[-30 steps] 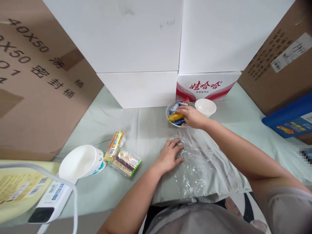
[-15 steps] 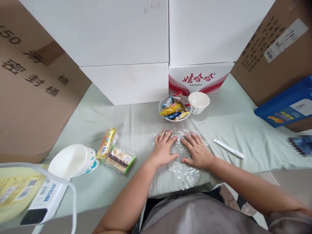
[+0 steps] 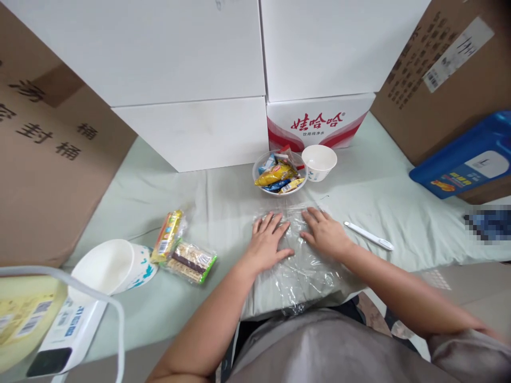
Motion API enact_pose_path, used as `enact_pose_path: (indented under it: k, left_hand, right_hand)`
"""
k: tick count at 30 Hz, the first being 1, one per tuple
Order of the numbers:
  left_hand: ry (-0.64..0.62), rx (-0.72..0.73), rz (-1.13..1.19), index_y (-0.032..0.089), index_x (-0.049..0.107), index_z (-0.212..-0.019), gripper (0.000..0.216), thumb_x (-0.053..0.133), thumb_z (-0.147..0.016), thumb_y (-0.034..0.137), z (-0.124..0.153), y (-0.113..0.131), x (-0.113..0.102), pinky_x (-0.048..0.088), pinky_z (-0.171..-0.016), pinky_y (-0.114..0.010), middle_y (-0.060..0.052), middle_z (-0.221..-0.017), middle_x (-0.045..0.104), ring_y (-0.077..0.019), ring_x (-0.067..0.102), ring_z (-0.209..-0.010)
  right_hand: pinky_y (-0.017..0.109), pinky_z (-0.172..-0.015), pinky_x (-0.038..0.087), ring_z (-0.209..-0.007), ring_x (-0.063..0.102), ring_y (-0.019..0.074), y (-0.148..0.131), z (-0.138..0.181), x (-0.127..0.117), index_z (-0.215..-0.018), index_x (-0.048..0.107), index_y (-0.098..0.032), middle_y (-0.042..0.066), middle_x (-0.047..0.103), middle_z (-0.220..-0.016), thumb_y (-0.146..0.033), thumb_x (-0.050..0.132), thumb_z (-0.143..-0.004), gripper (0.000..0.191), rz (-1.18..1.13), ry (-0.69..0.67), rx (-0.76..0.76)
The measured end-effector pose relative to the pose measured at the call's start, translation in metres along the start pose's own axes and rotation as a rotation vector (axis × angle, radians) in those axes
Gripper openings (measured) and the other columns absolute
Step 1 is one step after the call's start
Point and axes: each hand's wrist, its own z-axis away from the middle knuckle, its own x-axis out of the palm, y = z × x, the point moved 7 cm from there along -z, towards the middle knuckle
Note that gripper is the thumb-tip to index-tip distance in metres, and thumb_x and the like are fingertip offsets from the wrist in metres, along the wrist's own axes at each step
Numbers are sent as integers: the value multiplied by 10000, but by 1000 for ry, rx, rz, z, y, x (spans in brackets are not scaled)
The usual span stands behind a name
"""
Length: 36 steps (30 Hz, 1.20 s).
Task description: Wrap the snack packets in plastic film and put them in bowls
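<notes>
A crinkled sheet of clear plastic film (image 3: pixel 295 271) lies spread on the pale green cloth in front of my body, its near end reaching the cloth's edge. My left hand (image 3: pixel 268 240) rests on the film's left side, fingers spread. On the right side my right hand (image 3: pixel 324 231) presses flat with its fingers apart. Just beyond the film stands a clear round bowl of wrapped snacks (image 3: pixel 279 171), touching or very close to a white paper cup (image 3: pixel 319 162). Right of my right hand lies a white utility knife (image 3: pixel 369 235).
Packaged snack bars (image 3: pixel 187 259) lie at left beside a tipped large paper tub (image 3: pixel 138 268). A white device (image 3: pixel 67 330) and a yellow container (image 3: pixel 27 324) sit at the left front. White boxes (image 3: pixel 191 133) wall the back; cartons (image 3: pixel 51 175) flank both sides. A blue jug (image 3: pixel 463 170) stands right.
My right hand has slid forward and outward over the film, leaving a wider gap between my hands. The film lies flatter and broader. The view has shifted slightly.
</notes>
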Motion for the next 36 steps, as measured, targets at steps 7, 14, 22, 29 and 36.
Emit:
enact_pose_path:
  k: [7, 14, 22, 29, 36]
  left_hand:
    - [-20, -64, 21, 260, 474, -1401, 862, 812, -651, 516, 0, -12, -4, 163, -1169, -603, -127, -1563, 321, -386, 196, -1465]
    - [-112, -73, -66, 270, 424, -1439, 854, 755, -703, 549, 2, -6, -8, 99, -1194, -579, -87, -1592, 274, -341, 143, -1489]
    - [-214, -111, -114, 265, 340, -1487, 932, 724, -704, 594, 2, -19, -5, 52, -1185, -603, -75, -1616, 204, -349, 98, -1497]
    - [134, -11, 6, 225, 604, -1249, 522, 713, -775, 414, 3, -2, -27, 208, -1140, -598, -124, -1399, 531, -358, 387, -1365]
    - [-161, 416, 522, 212, 697, -884, 235, 713, -798, 429, 22, 61, -25, 480, -784, -310, -33, -844, 670, -175, 596, -824]
  right_hand:
    - [504, -912, 477, -1163, 514, 387, 61, -11, -12, -1371, 505, -74, 215, 462, -1439, -499, 402, -950, 607, 134, 36, 252]
    - [478, -1119, 335, -1370, 373, 308, 37, 31, -6, -1433, 433, -106, 168, 435, -1485, -496, 352, -980, 603, 28, 181, -173]
    - [534, -1165, 233, -1472, 194, 311, 53, 90, 22, -1552, 159, -167, 153, 302, -1568, -645, 362, -933, 809, 61, 109, -190]
    - [517, -1062, 388, -1361, 395, 331, 31, 136, -2, -1352, 512, -155, 167, 513, -1411, -564, 534, -901, 609, -105, 124, -391]
    - [347, -775, 499, -866, 607, 186, 8, 139, -14, -982, 650, -173, 92, 685, -965, -207, 467, -965, 187, -320, 112, -370]
